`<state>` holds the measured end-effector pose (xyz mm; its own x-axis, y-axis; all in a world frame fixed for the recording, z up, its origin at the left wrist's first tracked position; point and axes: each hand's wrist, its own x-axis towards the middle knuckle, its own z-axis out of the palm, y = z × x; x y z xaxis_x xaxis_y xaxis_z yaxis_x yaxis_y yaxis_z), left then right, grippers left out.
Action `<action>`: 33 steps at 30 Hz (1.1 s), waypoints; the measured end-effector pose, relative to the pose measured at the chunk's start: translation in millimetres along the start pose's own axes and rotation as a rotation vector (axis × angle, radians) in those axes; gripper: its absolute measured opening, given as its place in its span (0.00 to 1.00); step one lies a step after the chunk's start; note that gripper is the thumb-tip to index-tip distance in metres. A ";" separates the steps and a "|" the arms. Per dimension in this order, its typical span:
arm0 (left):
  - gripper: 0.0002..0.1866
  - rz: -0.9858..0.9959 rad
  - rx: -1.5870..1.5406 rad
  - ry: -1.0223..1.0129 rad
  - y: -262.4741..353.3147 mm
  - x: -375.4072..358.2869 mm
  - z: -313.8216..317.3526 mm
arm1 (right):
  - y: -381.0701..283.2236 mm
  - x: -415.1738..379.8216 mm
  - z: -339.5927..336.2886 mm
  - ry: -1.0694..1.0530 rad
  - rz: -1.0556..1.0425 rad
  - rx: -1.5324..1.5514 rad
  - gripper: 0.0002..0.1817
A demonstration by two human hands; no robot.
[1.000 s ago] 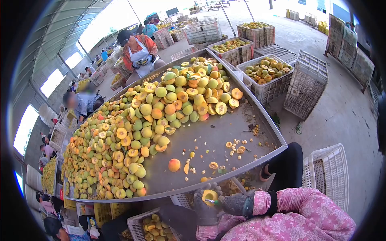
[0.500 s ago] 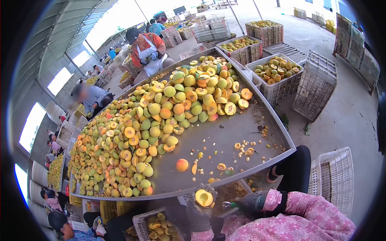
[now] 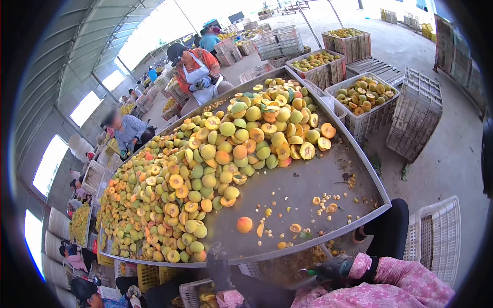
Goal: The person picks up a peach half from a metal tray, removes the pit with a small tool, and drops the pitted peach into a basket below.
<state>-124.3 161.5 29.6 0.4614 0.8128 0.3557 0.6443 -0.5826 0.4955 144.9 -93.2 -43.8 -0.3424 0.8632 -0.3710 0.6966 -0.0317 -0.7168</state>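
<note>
Left hand (image 3: 219, 261) at table edge (image 3: 298, 249)

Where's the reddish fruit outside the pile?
In the head view, the reddish fruit lies right of the big pile, on the metal table near its front rim.

Premises: open-sided fruit-processing shed or packing yard; ribbed metal roof (image 3: 77, 46) on thin steel supports; bare concrete floor (image 3: 436, 159); large metal-topped table (image 3: 287, 205) heaped with halved fruit (image 3: 205, 154), loose pits (image 3: 328, 203) scattered on surface; plastic crates of fruit (image 3: 367, 120) alongside; stacked crates (image 3: 280, 42) and wooden pallet (image 3: 375, 71) nearby; several workers seated around tables, one in apron (image 3: 197, 77); further crates and workers toward rear.
</note>
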 end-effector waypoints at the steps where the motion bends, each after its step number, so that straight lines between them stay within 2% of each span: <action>1: 0.16 -0.133 -0.246 0.001 -9.0 19.3 35.9 | -9.3 -11.6 -10.4 0.096 -0.021 0.030 0.18; 2: 0.18 -0.193 -0.179 -0.029 7.7 44.2 54.4 | -13.2 -17.1 -17.1 0.192 -0.040 0.059 0.19; 3: 0.20 -0.234 0.030 -0.023 25.1 65.1 74.8 | 12.1 -13.7 6.3 0.389 -0.216 -0.040 0.19; 4: 0.20 -0.227 0.021 -0.025 19.8 72.8 93.7 | 21.6 -14.8 14.1 0.395 -0.207 -0.045 0.19; 6: 0.23 -0.171 0.216 -0.174 16.4 86.4 119.4 | 34.8 -18.4 23.5 0.396 -0.171 0.195 0.19; 8: 0.23 -0.170 0.137 -0.139 20.5 81.8 115.0 | 46.1 -19.8 26.4 0.400 -0.140 0.434 0.19; 10: 0.24 -0.299 -0.950 -0.212 24.3 71.5 100.8 | 39.0 -24.1 14.5 0.398 -0.125 0.560 0.20; 11: 0.25 -0.612 -1.754 -0.359 13.8 63.1 103.1 | 19.0 -31.2 -8.7 0.272 0.020 0.999 0.20; 12: 0.25 -0.620 -1.751 -0.350 31.7 56.8 89.4 | -0.1 -35.7 -26.5 0.122 0.178 1.429 0.21; 13: 0.26 -0.732 -2.004 -0.343 52.9 44.1 74.3 | -14.1 -35.3 -33.6 0.219 0.007 1.264 0.22; 14: 0.27 -0.839 -2.258 -0.326 76.3 34.2 59.6 | -20.9 -28.9 -36.6 0.206 0.005 1.265 0.22; 16: 0.30 -0.818 -2.161 -0.296 97.0 19.9 50.5 | -32.9 -18.2 -41.7 0.462 -0.434 0.855 0.21; 17: 0.30 -0.809 -2.183 -0.330 103.2 14.2 48.7 | -44.3 -19.1 -45.0 0.399 -0.314 1.067 0.20; 18: 0.31 -0.799 -2.205 -0.367 110.9 8.8 47.1 | -48.9 -12.8 -46.9 0.401 -0.314 1.063 0.20; 19: 0.33 -0.759 -2.074 -0.332 124.0 5.4 44.2 | -50.7 -5.1 -48.3 0.342 -0.225 1.120 0.21; 20: 0.33 -0.756 -2.078 -0.337 132.0 1.3 43.7 | -51.5 -3.2 -49.8 0.284 -0.134 1.176 0.21; 21: 0.33 -0.758 -2.013 -0.310 138.4 -2.5 43.9 | -52.9 -8.3 -54.6 0.548 -0.499 0.547 0.26; 22: 0.33 -0.759 -1.949 -0.283 142.7 -5.1 44.9 | -58.3 -9.3 -58.1 0.553 -0.496 0.542 0.26; 23: 0.33 -0.756 -1.954 -0.291 142.8 -8.6 47.9 | -66.9 -7.1 -61.4 0.498 -0.323 0.737 0.27; 24: 0.32 -0.536 -1.466 -0.307 140.5 -13.0 52.5 | -71.7 -7.2 -62.3 0.439 -0.145 0.927 0.28; 25: 0.30 -0.318 -0.978 -0.305 142.4 -15.4 54.5 | -66.1 -3.2 -57.4 0.446 -0.142 0.925 0.28; 27: 0.27 -0.256 -0.971 -0.280 153.2 -19.9 54.7 | -52.2 11.7 -48.9 0.801 -0.336 0.559 0.26; 29: 0.24 -0.197 -0.961 -0.251 166.3 -25.0 48.8 | -49.1 14.4 -49.2 0.862 -0.263 0.452 0.24; 30: 0.22 -0.125 -0.728 -0.196 172.8 -28.2 43.9 | -48.9 15.4 -50.4 0.915 -0.192 0.346 0.23; 31: 0.20 -0.053 -0.496 -0.141 178.9 -31.9 39.7 | -41.8 25.2 -44.9 0.942 -0.195 0.436 0.26; 32: 0.20 -0.052 -0.496 -0.144 186.2 -37.7 36.4 | -38.9 25.7 -40.9 0.944 -0.192 0.437 0.26; 33: 0.18 -0.039 -0.381 -0.048 193.8 -44.3 34.2 | -40.4 25.4 -39.7 0.919 -0.118 0.443 0.28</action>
<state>1.0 12.6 82.8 0.4749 0.8280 0.2983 0.3930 -0.5028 0.7699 133.1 -50.0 -0.9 0.3514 0.9192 0.1775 0.3302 0.0557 -0.9422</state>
